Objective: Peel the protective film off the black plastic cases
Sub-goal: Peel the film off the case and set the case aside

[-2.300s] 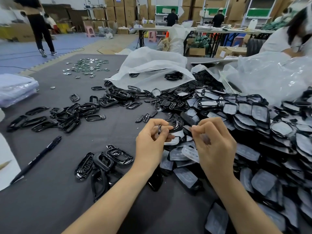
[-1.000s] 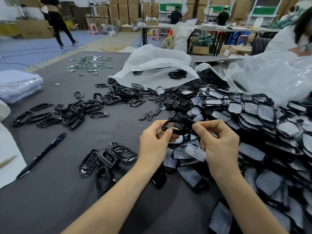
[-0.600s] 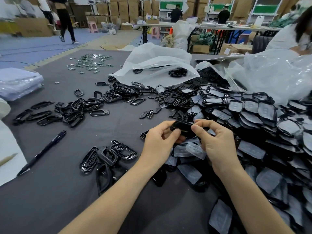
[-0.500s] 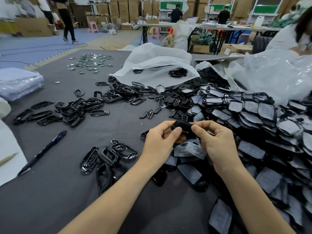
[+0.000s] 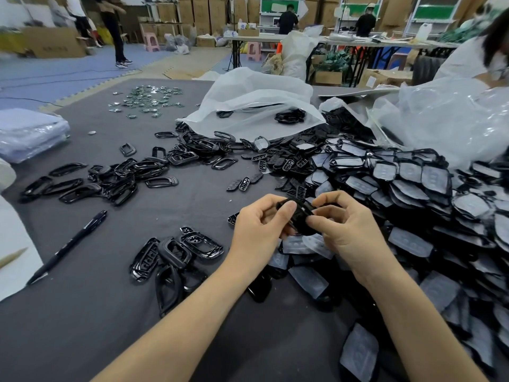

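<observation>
– So, where's the case?
– Black case (image 5: pixel 300 216) is off the table at dead centre of view, held between both hands. It's tilted, upper end toward 11 o'clock.
– Grip?
– Left hand (image 5: pixel 259 230) sits at the case's 9 o'clock, thumb over the upper end, fingers curled behind, pinching it. Right hand (image 5: pixel 347 232) is at 3 o'clock with thumb and forefinger tips closed on the lower right edge, other fingers curled in. Whether film is on it I can't tell: too dark between the fingers.
– Underneath?
– Loose pale film pieces (image 5: pixel 316 245) at 6 o'clock, just below the hands, lying on more cases.
– Stock?
– Big heap of film-covered cases (image 5: pixel 413 188) runs from 1 to 5 o'clock and reaches under the right wrist. Small cluster of glossy black shells (image 5: pixel 176 255) is at 8 o'clock, near the left wrist. Scatter of black frames (image 5: pixel 110 180) at 10 o'clock, well apart.
– Rest?
– Pen (image 5: pixel 68 246) at 9 o'clock, diagonal on the grey table cover (image 5: pixel 82 326). White bag (image 5: pixel 256 103) at 12, mouth facing the parts. Clear bag (image 5: pixel 446 119) at 2. Small shiny parts (image 5: pixel 148 100) at 11, far end of the table.
</observation>
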